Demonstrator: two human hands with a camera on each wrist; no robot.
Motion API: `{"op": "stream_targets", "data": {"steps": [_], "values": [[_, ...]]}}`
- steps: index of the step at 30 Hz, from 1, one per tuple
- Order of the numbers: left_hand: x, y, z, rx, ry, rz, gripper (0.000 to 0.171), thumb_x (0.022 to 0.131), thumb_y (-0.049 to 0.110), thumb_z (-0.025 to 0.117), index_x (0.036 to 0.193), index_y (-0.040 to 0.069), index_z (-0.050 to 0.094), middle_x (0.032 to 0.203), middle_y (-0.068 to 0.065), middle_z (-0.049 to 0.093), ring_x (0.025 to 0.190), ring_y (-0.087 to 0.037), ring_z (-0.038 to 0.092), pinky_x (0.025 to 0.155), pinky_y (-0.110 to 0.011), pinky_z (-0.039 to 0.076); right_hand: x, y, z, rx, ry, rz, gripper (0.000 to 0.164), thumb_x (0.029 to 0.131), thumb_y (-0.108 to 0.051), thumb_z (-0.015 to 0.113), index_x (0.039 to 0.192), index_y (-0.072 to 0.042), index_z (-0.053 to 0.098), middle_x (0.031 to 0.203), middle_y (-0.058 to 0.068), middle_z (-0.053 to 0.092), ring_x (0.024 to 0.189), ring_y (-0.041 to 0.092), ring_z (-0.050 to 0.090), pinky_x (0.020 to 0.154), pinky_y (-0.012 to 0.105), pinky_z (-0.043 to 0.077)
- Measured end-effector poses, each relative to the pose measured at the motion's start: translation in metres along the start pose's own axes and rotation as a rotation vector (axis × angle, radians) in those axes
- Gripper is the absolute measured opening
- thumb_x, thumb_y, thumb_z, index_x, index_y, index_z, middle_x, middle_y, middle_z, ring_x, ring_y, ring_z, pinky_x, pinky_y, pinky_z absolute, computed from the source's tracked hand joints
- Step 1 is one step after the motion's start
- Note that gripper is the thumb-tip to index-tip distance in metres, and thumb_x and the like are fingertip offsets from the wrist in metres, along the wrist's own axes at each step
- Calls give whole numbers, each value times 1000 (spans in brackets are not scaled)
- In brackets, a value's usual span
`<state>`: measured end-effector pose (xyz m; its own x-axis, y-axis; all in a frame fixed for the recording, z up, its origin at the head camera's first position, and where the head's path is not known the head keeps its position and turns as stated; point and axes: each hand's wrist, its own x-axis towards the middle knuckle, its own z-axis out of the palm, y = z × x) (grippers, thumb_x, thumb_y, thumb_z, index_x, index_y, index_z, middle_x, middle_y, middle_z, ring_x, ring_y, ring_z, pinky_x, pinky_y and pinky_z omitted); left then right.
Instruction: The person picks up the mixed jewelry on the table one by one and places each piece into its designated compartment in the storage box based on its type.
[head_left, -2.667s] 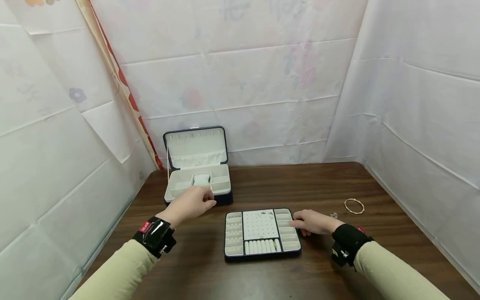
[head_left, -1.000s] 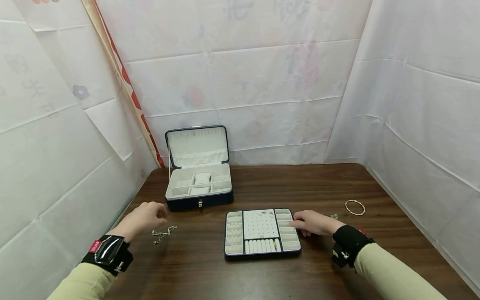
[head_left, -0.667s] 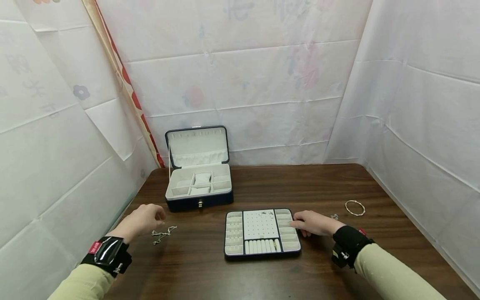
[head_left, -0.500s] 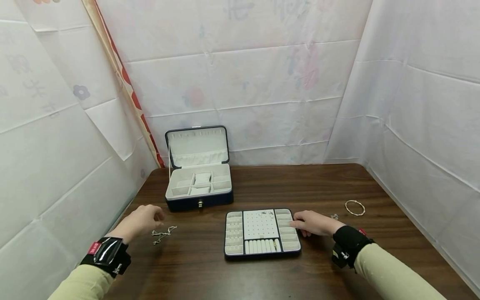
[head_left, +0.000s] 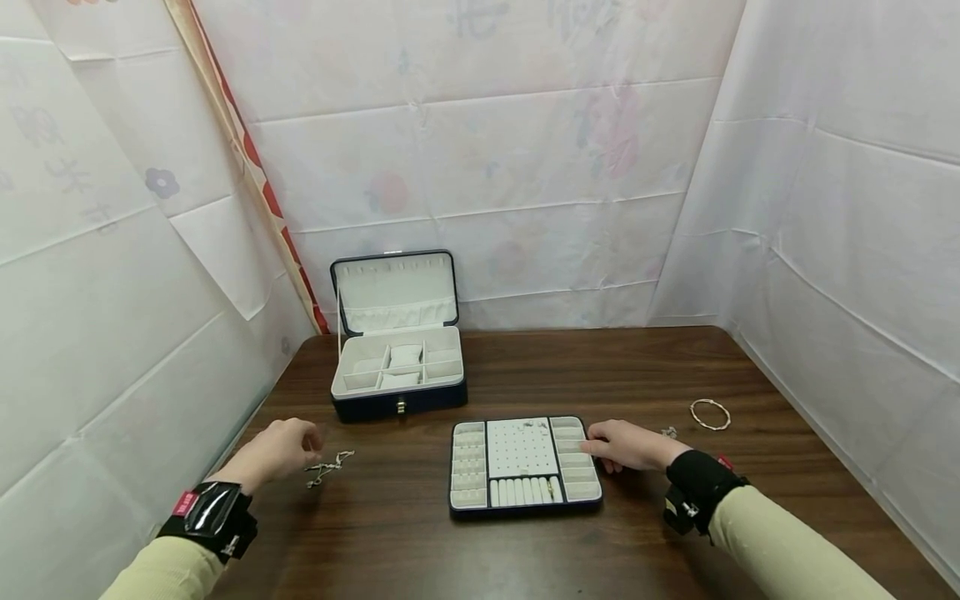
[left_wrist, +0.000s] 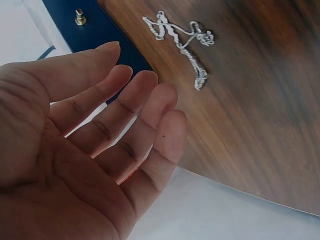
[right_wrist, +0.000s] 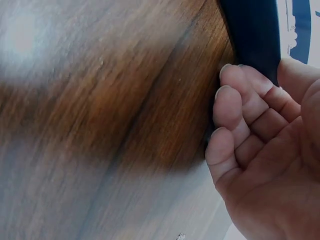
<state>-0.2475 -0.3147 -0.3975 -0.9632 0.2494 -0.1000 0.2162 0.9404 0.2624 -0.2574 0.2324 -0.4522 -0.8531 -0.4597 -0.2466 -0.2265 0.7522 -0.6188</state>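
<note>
In the head view my left hand [head_left: 273,452] hovers low over the table, fingers apart and holding nothing. Just beside its fingertips lies a silver chain necklace [head_left: 330,468], bunched in loose loops; the left wrist view shows the chain [left_wrist: 172,32] beyond the fingers. My right hand [head_left: 628,443] grips the right edge of a dark-blue jewelry tray [head_left: 525,512], thumb over the rim and bent fingers against its outer side [right_wrist: 255,40]. White compartments, a dotted panel with small jewelry at its top, and a ring-roll row with a gold-colored ring [head_left: 551,490] fill the tray.
A dark-blue jewelry box [head_left: 375,408] stands with its lid [head_left: 393,292] raised at the back left, white cushions in its middle compartments. To the right lie a thin bangle [head_left: 711,428] and a small silvery piece [head_left: 669,432]. White sheets [head_left: 525,167] enclose the table.
My left hand has moved from in front of the jewelry box leftward and nearer, then lowered toward the necklace, overlapping its left end. The right hand and the tray stay put.
</note>
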Motion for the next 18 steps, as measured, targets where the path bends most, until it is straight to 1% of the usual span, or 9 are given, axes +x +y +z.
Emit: {"op": "stream_targets", "data": {"steps": [4, 8, 13, 16, 18], "values": [[0, -7, 2, -9, -8, -16, 11, 86, 12, 76, 94, 5, 72, 88, -4, 69, 83, -23, 65, 71, -47, 53, -2, -4, 0, -2, -1, 2, 32, 107, -33, 55, 86, -8, 59, 70, 5, 61, 62, 18, 55, 60, 32, 43], [-1, -14, 5, -9, -6, -25, 9, 86, 11, 76, 92, 5, 72, 86, -4, 69, 80, -22, 65, 70, -46, 53, -3, -7, 1, 3, 3, 11, 31, 107, -31, 54, 88, -7, 59, 70, 6, 62, 61, 20, 57, 60, 32, 44], [-4, -20, 8, -10, 9, -17, 5, 84, 9, 75, 86, 6, 70, 81, -2, 67, 75, -19, 62, 66, -43, 51, -2, -9, 3, -1, 15, 45, 30, 106, -31, 55, 87, -9, 61, 68, 5, 62, 59, 20, 59, 59, 32, 45], [-4, -22, 9, -15, 8, -35, 6, 83, 9, 75, 84, 8, 69, 79, -1, 66, 73, -18, 60, 65, -41, 51, -1, -11, 5, -5, 32, 72, 28, 106, -29, 56, 86, -10, 62, 66, 5, 62, 59, 20, 60, 59, 32, 46], [-5, -23, 10, -18, 5, -46, 7, 83, 10, 75, 83, 8, 69, 79, -1, 66, 73, -18, 60, 65, -41, 50, -1, -12, 6, 6, 54, 96, 24, 105, -27, 58, 88, -10, 61, 65, 5, 62, 58, 20, 60, 59, 32, 46]]}}
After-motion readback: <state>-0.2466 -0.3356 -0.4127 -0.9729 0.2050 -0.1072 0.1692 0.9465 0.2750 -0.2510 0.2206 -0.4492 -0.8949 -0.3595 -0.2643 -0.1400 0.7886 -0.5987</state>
